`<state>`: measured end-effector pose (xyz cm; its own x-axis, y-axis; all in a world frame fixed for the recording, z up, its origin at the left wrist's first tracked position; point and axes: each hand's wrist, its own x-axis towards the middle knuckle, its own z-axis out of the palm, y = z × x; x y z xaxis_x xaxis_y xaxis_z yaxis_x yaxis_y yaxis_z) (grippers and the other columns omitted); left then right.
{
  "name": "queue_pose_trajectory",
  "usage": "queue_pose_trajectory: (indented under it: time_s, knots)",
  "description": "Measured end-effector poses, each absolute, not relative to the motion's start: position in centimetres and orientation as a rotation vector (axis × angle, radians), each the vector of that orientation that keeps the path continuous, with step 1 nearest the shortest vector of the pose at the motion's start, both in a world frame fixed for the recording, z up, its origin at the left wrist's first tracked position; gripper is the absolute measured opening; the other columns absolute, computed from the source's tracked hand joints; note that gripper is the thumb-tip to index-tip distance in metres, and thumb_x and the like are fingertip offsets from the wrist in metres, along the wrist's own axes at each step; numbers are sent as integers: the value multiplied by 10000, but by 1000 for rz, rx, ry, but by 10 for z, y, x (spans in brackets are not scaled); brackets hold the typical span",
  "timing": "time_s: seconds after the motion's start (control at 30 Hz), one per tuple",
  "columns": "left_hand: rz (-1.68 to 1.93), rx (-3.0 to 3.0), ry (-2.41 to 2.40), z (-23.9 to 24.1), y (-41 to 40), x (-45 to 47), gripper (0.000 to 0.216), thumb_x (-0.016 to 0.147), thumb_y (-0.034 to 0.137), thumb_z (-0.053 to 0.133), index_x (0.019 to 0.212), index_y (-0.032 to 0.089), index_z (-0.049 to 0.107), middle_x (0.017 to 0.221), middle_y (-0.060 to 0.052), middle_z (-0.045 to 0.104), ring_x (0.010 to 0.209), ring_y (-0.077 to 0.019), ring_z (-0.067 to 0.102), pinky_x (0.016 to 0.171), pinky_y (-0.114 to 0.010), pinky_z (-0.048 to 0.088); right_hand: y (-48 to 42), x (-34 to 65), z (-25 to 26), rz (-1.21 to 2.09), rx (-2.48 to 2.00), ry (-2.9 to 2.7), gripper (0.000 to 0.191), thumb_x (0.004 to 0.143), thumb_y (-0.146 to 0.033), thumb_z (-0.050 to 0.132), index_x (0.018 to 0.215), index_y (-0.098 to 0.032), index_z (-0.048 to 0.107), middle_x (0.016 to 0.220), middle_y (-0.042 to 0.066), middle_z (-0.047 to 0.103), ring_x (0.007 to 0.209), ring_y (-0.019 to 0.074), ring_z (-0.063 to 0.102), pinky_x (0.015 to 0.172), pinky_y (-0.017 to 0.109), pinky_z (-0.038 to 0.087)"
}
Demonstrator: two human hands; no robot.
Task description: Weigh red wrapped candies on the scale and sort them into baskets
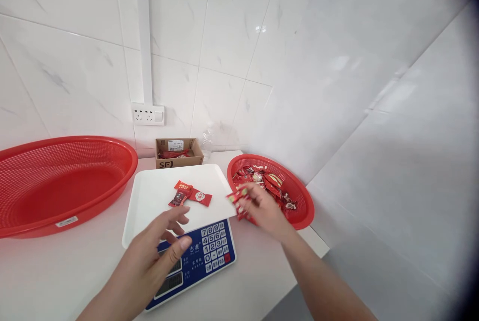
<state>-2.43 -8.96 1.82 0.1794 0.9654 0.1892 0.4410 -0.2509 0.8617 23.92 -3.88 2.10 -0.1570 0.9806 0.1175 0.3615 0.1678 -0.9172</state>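
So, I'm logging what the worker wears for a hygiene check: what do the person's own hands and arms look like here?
Both are bare. The left hand and right hand wear no gloves, and no rings, watch or bracelet show. Both forearms are uncovered as far as the picture's lower edge, with no sleeve in view. Fingernails look short, without visible polish.

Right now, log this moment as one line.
left hand: open over scale | right hand: holds red packets | tray: three packets

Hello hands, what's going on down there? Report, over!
Left hand open, empty, over the scale. Right hand holds red packets beside the small basket. Three packets lie on the white tray. Nothing in the way.
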Motion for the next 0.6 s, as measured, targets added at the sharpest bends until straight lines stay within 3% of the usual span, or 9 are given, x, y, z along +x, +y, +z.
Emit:
queue_pose_trajectory:
  time_s: [0.07, 0.2, 0.3, 0.4, 0.47, 0.53, 0.6]
  knots:
    - [888, 1828, 1204, 16, -93, -14, 402, 799, 470, 517, 1173, 324, 518, 1037, -45, 632, 796, -194, 626, 631, -289, 541, -62, 207, 21, 1138, -1238, -1792, 343, 755, -413, 615, 1032, -259, 482, 881, -2, 653, 733, 168, 621, 648, 308, 489]
    - [773, 1843, 1027, 17, -98, -1, 350, 838, 418, 498, 1174, 324, 518, 1069, -46, 624, 919, -216, 600, 784, -344, 511, -87, 177, 24, 1130, -1158, -2008, 384, 755, -315, 638, 1097, -284, 467, 979, 0, 660, 880, 179, 606, 768, 334, 456]
    - [816, 1825, 987, 21, -98, -1, 282, 864, 422, 442, 1079, 310, 586, 1036, -52, 625, 872, -213, 604, 765, -346, 514, -91, 179, 30, 1184, -1143, -1997, 490, 743, -292, 653, 1179, -296, 430, 1023, 11, 642, 891, 167, 598, 793, 338, 458]
    - [873, 1745, 992, 21, -95, -6, 275, 859, 448, 435, 968, 290, 632, 860, -30, 647, 743, -189, 613, 694, -320, 533, -83, 196, 38, 1252, -1111, -1953, 627, 699, -306, 696, 1253, -299, 401, 1097, 34, 606, 930, 170, 591, 807, 338, 470]
    - [936, 1634, 1055, 20, -93, -11, 284, 841, 480, 454, 928, 278, 634, 803, -15, 657, 725, -189, 629, 679, -316, 546, -68, 220, 42, 1102, -1208, -1923, 508, 733, -319, 650, 1204, -290, 461, 1110, 40, 595, 945, 178, 585, 787, 334, 477]
    - [1013, 1520, 1118, 20, -90, -17, 310, 817, 515, 479, 925, 263, 624, 833, -14, 674, 746, -197, 649, 686, -319, 559, -47, 254, 43, 767, -1458, -1885, 244, 801, -320, 543, 1038, -260, 556, 1049, 31, 616, 955, 181, 577, 818, 329, 453]
    - [1083, 1447, 1169, 20, -87, -23, 341, 796, 535, 505, 941, 246, 613, 855, -20, 681, 752, -204, 659, 683, -321, 565, -25, 291, 40, 497, -1860, -1886, 148, 831, -282, 463, 872, -239, 599, 965, 23, 639, 904, 187, 583, 803, 313, 436]
